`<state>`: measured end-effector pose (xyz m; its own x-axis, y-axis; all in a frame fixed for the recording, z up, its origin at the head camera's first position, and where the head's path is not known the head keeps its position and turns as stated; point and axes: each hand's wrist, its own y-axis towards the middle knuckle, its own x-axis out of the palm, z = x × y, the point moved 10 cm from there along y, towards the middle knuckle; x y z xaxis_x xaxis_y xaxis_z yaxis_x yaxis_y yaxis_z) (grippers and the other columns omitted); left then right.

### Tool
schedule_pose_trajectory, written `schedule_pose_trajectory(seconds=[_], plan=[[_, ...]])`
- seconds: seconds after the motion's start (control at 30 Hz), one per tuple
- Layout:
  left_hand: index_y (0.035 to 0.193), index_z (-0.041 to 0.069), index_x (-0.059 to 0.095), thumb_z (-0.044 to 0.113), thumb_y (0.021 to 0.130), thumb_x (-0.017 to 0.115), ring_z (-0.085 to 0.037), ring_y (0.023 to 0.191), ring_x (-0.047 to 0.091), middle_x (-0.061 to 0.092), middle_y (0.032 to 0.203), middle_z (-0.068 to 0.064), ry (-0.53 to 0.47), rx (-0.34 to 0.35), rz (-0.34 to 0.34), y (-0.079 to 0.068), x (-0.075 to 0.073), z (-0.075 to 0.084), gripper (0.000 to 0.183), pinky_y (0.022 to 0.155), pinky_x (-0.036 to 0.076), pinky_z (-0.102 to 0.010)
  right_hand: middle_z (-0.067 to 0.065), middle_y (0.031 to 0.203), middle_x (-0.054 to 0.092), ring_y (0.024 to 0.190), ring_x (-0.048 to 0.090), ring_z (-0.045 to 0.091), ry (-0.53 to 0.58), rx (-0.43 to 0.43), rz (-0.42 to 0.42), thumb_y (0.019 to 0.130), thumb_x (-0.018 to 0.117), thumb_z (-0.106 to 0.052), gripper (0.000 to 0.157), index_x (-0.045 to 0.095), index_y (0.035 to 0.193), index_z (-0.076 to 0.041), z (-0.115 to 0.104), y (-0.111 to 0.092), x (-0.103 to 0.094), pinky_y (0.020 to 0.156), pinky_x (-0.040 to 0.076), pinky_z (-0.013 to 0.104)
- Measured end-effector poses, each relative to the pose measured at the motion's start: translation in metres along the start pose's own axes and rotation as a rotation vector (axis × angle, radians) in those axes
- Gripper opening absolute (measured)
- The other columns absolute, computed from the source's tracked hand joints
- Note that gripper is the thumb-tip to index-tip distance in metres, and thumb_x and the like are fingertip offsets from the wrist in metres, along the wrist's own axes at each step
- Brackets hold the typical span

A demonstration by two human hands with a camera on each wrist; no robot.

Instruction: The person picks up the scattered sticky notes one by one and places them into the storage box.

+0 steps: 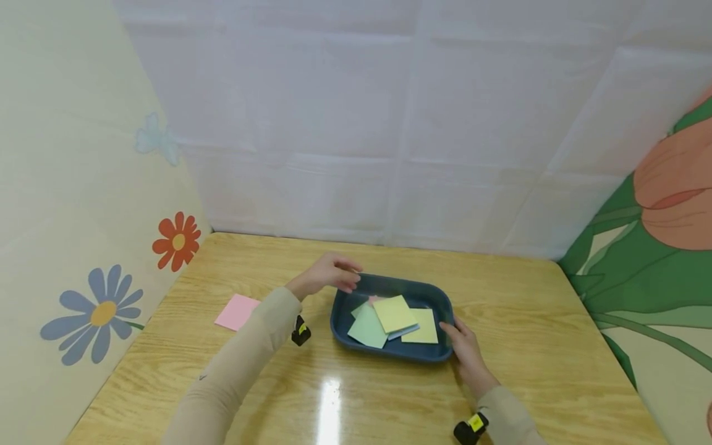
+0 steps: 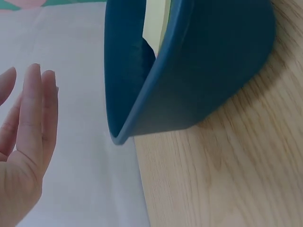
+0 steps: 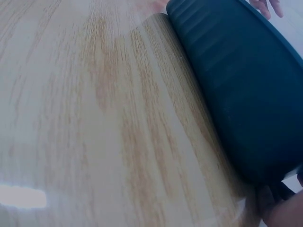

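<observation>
A dark blue plastic basin (image 1: pixel 392 355) sits on the wooden table with several sticky note pads inside. Yellow pads (image 1: pixel 395 314) lie on top of a green pad (image 1: pixel 368 327), and bits of pink and blue show beneath. My right hand (image 1: pixel 468 352) grips the basin's right end, thumb over the rim and fingers outside. Above the basin's far left corner hovers my left hand (image 1: pixel 334 272), holding nothing. In the left wrist view its fingers (image 2: pixel 32 109) are fairly straight and apart from the basin wall.
A pink sticky note pad (image 1: pixel 236 311) lies on the table (image 1: pixel 500 296), left of the basin and beside the left forearm. A white sheet (image 1: pixel 356 123) hangs behind the table. Flower-patterned cloths (image 1: pixel 111 204) stand at both sides.
</observation>
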<state>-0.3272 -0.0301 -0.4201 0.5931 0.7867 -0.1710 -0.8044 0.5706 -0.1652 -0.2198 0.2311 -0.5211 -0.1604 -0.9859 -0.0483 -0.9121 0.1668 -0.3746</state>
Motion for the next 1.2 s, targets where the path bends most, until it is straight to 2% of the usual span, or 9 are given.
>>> schedule_pose_trajectory(seconds=[0.3,0.53,0.8,0.97,1.2], plan=[[0.117,-0.014,0.053,0.000,0.086,0.059,-0.018,0.072,0.064,0.059,0.102,-0.032,-0.021,0.013,0.015,-0.010,-0.012,-0.005,0.035,0.070,0.055,-0.037,0.023,0.149,0.016,0.136,0.014,0.036,0.010,0.000,0.007,0.093,0.048,-0.017,0.062,0.018,0.145,0.001,0.000,-0.002,-0.002,0.108,0.021,0.047],[0.118,-0.014,0.053,0.001,0.086,0.058,-0.019,0.074,0.065,0.061,0.101,-0.030,0.010,0.002,0.039,-0.022,-0.025,-0.015,0.035,0.077,0.052,-0.048,0.024,0.148,0.016,0.136,0.014,0.037,0.012,-0.001,0.007,0.093,0.048,-0.017,0.062,0.018,0.144,0.002,0.001,-0.003,-0.001,0.108,0.020,0.047],[0.119,-0.014,0.052,0.003,0.085,0.062,-0.019,0.074,0.065,0.058,0.104,-0.033,-0.028,-0.029,0.085,-0.033,-0.043,-0.029,0.039,0.076,0.052,-0.047,0.024,0.148,0.016,0.136,0.013,0.037,0.012,-0.012,0.005,0.093,0.048,-0.018,0.063,0.018,0.144,0.002,-0.001,-0.001,-0.001,0.109,0.018,0.048],[0.120,-0.015,0.050,0.003,0.084,0.063,-0.018,0.073,0.065,0.062,0.097,-0.024,-0.055,-0.040,0.101,-0.039,-0.052,-0.034,0.042,0.070,0.055,-0.038,0.024,0.148,0.016,0.136,0.013,0.037,-0.002,-0.004,0.007,0.093,0.048,-0.018,0.062,0.018,0.144,0.002,-0.001,-0.002,-0.001,0.109,0.019,0.047],[0.122,-0.016,0.048,0.004,0.086,0.062,-0.019,0.075,0.065,0.061,0.101,-0.025,-0.035,-0.040,0.138,-0.052,-0.068,-0.039,0.043,0.069,0.055,-0.035,0.025,0.148,0.015,0.136,0.012,0.038,0.011,-0.007,0.001,0.093,0.049,-0.019,0.064,0.017,0.144,0.002,-0.002,-0.001,0.002,0.109,0.018,0.048]])
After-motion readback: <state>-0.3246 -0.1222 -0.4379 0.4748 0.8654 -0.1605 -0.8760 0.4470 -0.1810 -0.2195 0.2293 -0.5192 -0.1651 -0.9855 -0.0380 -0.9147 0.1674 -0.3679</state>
